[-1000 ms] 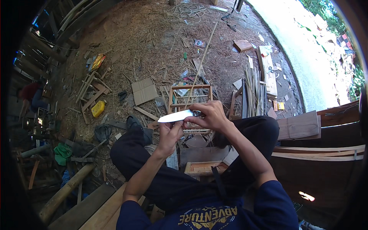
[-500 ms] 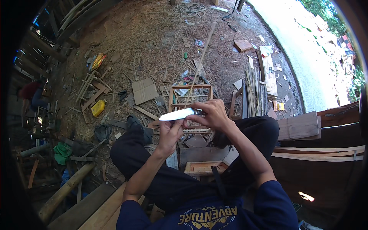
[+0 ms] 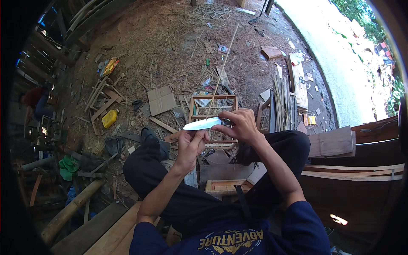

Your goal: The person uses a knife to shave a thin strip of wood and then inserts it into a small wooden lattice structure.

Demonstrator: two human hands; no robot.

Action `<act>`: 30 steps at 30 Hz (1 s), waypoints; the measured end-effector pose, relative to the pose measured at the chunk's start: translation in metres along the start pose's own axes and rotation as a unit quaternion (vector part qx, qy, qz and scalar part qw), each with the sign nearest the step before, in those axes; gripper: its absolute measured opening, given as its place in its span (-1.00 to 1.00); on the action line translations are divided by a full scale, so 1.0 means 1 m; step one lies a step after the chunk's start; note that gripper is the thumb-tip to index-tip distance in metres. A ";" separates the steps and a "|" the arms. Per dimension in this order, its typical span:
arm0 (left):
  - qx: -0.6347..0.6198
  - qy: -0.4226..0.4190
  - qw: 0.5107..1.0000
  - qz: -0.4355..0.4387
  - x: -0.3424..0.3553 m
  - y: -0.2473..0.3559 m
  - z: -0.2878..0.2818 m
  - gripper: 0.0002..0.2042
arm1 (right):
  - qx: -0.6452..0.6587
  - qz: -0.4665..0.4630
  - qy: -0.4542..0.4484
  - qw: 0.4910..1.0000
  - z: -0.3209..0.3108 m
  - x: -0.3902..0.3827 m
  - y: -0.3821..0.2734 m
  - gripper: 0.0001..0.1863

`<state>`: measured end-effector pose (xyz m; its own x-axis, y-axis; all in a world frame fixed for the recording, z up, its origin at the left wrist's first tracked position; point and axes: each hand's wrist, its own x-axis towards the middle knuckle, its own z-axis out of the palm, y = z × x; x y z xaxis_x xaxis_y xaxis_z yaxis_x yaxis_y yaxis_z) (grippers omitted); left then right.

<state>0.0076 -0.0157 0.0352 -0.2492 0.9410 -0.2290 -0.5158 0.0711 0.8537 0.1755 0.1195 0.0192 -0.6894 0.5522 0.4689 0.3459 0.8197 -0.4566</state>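
My right hand (image 3: 241, 124) is closed around the handle of a knife, most of which the fingers hide. Its bright blade (image 3: 202, 124) points left, just above my left fingertips. My left hand (image 3: 190, 148) is closed in a pinch on the near end of a long thin wooden strip (image 3: 222, 70). Away from me the strip stretches over the ground, and the blade lies across it close to the pinch. The exact end of the strip is hidden by the fingers and blade.
Below my hands stands a small wooden frame (image 3: 213, 97) between my legs. Flat cardboard (image 3: 162, 100) and a yellow container (image 3: 109, 119) lie to the left. A bundle of thin strips (image 3: 282, 102) and boards (image 3: 331, 142) are at the right. Another person (image 3: 36, 102) is at far left.
The knife and my right hand have shifted slightly right, apart from my left fingers. The strip looks thinner and has swung a little. My left hand stays almost in place.
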 end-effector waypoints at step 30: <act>0.089 -0.010 0.996 -0.020 0.010 0.000 -0.005 -0.78 | 0.000 0.051 -0.007 0.999 -0.011 0.010 -0.008 -0.57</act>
<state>0.0013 -0.0079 0.0308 -0.2147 0.9424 -0.2565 -0.3712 0.1641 0.9139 0.1727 0.1200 0.0354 -0.6596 0.6307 0.4088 0.4149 0.7591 -0.5017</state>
